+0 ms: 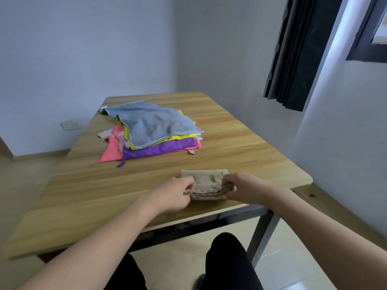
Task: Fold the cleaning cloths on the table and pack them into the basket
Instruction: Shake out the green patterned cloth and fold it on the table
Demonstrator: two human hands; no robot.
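We pinch the beige cloth [206, 184] at its near edge, left hand [176, 193] and right hand [243, 188] apart, near the worktop's [240, 143] front. We should match corners squarely and flatten (no basket visible).

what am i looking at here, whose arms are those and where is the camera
There is one picture, taken by a camera worn on a person's head, looking forward and down. No robot: the arms are that person's own. The left hand and right hand each pinch one end of a beige cloth, partly folded, near the front edge of a wooden table. Farther back lies a loose pile of cloths, a grey-blue one on top of yellow, purple and pink ones. No basket is in view.
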